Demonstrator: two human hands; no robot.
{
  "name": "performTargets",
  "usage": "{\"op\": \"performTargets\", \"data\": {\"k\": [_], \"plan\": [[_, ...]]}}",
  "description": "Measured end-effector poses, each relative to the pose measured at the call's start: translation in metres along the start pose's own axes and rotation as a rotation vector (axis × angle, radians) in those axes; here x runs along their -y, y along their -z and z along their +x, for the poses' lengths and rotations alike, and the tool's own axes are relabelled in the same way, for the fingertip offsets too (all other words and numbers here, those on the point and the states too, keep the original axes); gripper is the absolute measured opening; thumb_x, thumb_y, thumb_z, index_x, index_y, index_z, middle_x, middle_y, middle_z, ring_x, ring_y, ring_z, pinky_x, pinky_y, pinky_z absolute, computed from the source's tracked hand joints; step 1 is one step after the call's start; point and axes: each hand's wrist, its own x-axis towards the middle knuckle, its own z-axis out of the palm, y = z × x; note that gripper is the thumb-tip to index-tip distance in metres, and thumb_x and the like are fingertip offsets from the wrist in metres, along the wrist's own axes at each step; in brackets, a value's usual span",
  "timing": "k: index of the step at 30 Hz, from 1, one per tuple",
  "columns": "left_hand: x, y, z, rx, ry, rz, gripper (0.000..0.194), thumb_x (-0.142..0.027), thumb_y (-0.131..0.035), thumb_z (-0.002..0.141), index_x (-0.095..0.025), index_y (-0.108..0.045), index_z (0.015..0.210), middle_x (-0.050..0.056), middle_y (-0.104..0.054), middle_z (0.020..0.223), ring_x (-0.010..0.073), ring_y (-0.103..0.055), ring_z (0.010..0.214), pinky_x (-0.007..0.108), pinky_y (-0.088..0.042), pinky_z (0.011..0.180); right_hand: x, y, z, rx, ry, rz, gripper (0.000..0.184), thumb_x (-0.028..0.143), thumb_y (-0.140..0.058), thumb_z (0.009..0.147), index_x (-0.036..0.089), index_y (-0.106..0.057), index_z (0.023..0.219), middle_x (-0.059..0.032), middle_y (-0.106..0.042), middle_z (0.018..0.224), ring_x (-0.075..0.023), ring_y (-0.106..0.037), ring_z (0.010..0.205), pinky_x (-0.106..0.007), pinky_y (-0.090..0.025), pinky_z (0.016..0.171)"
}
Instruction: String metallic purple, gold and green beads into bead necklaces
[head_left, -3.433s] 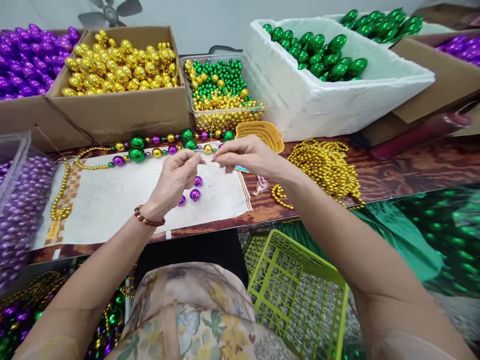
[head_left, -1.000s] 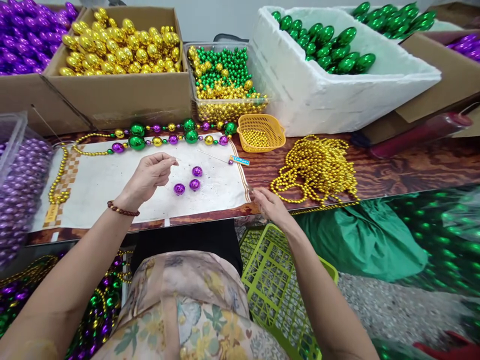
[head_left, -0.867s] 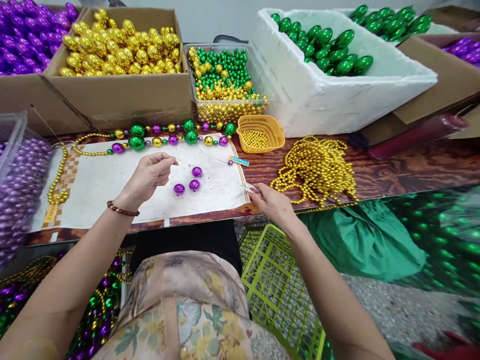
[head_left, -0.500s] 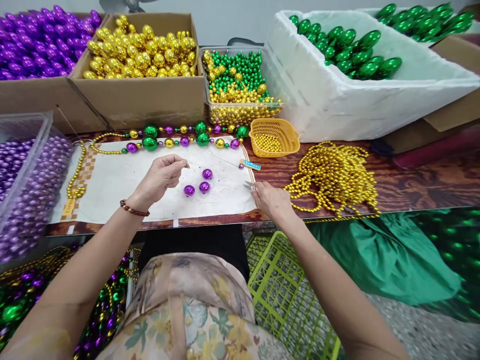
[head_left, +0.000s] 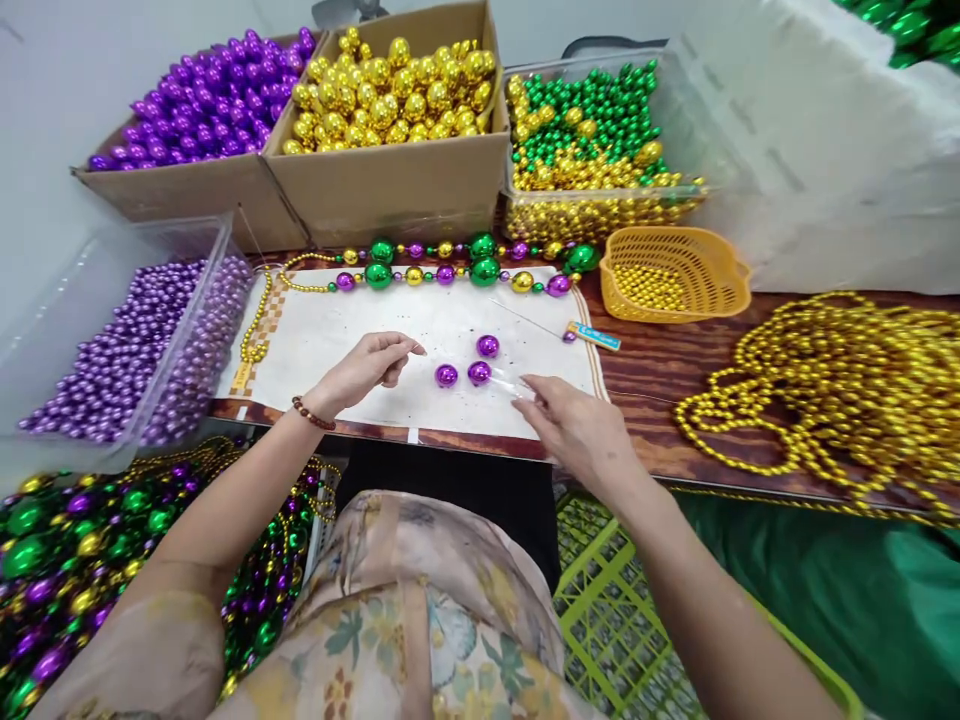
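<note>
My left hand [head_left: 367, 372] is over the white cloth [head_left: 390, 315], thumb and forefinger pinched on what looks like a fine thread, barely visible at the fingertips. My right hand [head_left: 581, 425] grips a small pair of scissors [head_left: 514, 386], whose blades are blurred and point left at the beads. Between the hands, three shiny purple beads [head_left: 480, 373] lie close together on the cloth. Behind them are a needle [head_left: 529, 318] and a small blue-and-orange labelled piece [head_left: 596, 335] beside a small purple bead. A string of green, gold and purple beads [head_left: 415, 275] runs along the cloth's back edge.
Cardboard boxes of purple beads [head_left: 214, 100] and gold beads [head_left: 390, 95] stand behind, beside a clear bin [head_left: 600, 205] of green and gold beads. A yellow basket [head_left: 712, 280] and a heap of gold bead strings [head_left: 847, 390] lie right. A purple-bead bin [head_left: 139, 380] stands left.
The camera view has turned left, so the table things appear further right. My right hand has brought the scissors left, close to the purple beads. The left hand is still pinched, now nearer those beads.
</note>
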Motion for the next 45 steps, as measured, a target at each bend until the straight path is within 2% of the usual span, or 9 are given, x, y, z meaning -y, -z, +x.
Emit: {"op": "performTargets", "data": {"k": [6,13,16,19,22,29,36,40,45], "plan": [[0.012,0.024,-0.018,-0.131,0.044,-0.001,0.040,-0.049,-0.064,0.096,-0.011,-0.071,0.105,0.000,-0.058,0.067,0.0058,-0.048,0.047,0.020,-0.036,0.047,0.070,-0.002,0.037,0.095,0.154,-0.073,0.040,0.035,-0.042,0.105,0.021,-0.058,0.140,-0.0123,-0.071,0.127,-0.0284,-0.071,0.103,-0.030,-0.043,0.064],[0.030,0.049,-0.023,-0.158,0.097,-0.183,0.057,-0.064,-0.057,0.094,-0.010,-0.069,0.111,0.004,-0.064,0.071,0.0088,-0.056,0.051,0.022,-0.045,0.051,0.100,-0.014,0.067,0.175,0.199,-0.079,0.041,0.035,-0.041,0.105,0.023,-0.056,0.142,-0.0121,-0.070,0.129,-0.0292,-0.070,0.102,-0.031,-0.039,0.063],[0.036,0.056,-0.023,-0.154,0.118,-0.233,0.049,-0.056,-0.058,0.097,-0.010,-0.070,0.108,0.003,-0.064,0.070,0.0076,-0.055,0.050,0.021,-0.044,0.050,0.108,-0.020,0.074,0.171,0.217,-0.074,0.043,0.035,-0.040,0.106,0.023,-0.054,0.144,-0.0121,-0.069,0.130,-0.0294,-0.070,0.102,-0.032,-0.039,0.061],[0.041,0.063,-0.025,-0.144,0.122,-0.245,0.028,-0.034,-0.068,0.094,-0.011,-0.070,0.109,0.001,-0.064,0.070,0.0058,-0.053,0.050,0.019,-0.043,0.051,0.116,-0.023,0.080,0.182,0.241,-0.093,0.041,0.035,-0.038,0.106,0.023,-0.055,0.142,-0.0125,-0.069,0.129,-0.0298,-0.070,0.103,-0.032,-0.038,0.061],[0.047,0.071,-0.027,-0.151,0.136,-0.245,0.023,-0.018,-0.072,0.088,-0.011,-0.070,0.109,-0.001,-0.063,0.069,0.0053,-0.053,0.051,0.018,-0.042,0.052,0.124,-0.027,0.086,0.218,0.268,-0.113,0.039,0.036,-0.037,0.107,0.022,-0.056,0.138,-0.0131,-0.069,0.127,-0.0304,-0.070,0.103,-0.032,-0.039,0.063],[0.059,0.082,-0.031,-0.194,0.101,-0.253,0.029,-0.018,-0.072,0.087,-0.012,-0.065,0.115,-0.002,-0.062,0.066,0.0060,-0.051,0.049,0.020,-0.038,0.051,0.141,-0.035,0.092,0.284,0.330,-0.153,0.037,0.029,-0.033,0.108,0.019,-0.056,0.134,-0.0153,-0.068,0.124,-0.0300,-0.071,0.100,-0.034,-0.044,0.068],[0.054,0.075,-0.034,-0.209,0.091,-0.242,0.041,-0.012,-0.065,0.088,-0.012,-0.052,0.127,-0.003,-0.063,0.066,0.0068,-0.052,0.048,0.020,-0.040,0.051,0.161,-0.043,0.099,0.302,0.348,-0.152,0.035,0.025,-0.035,0.107,0.015,-0.060,0.128,-0.0170,-0.070,0.119,-0.0315,-0.072,0.097,-0.036,-0.048,0.072],[0.056,0.069,-0.036,-0.211,0.063,-0.232,0.050,-0.015,-0.070,0.085,-0.013,-0.050,0.131,-0.004,-0.063,0.064,0.0069,-0.052,0.047,0.020,-0.040,0.050,0.149,-0.043,0.098,0.260,0.264,-0.045,0.035,0.025,-0.037,0.107,0.015,-0.066,0.123,-0.0158,-0.072,0.119,-0.0306,-0.072,0.100,-0.036,-0.049,0.078],[0.061,0.064,-0.045,-0.239,0.032,-0.291,0.051,-0.022,-0.078,0.079,-0.015,-0.057,0.126,-0.003,-0.065,0.068,0.0069,-0.055,0.049,0.018,-0.042,0.048,0.058,-0.023,0.077,0.063,-0.009,0.158,0.040,0.033,-0.054,0.100,0.019,-0.061,0.137,-0.0116,-0.074,0.120,-0.0274,-0.071,0.104,-0.033,-0.049,0.081]]}}
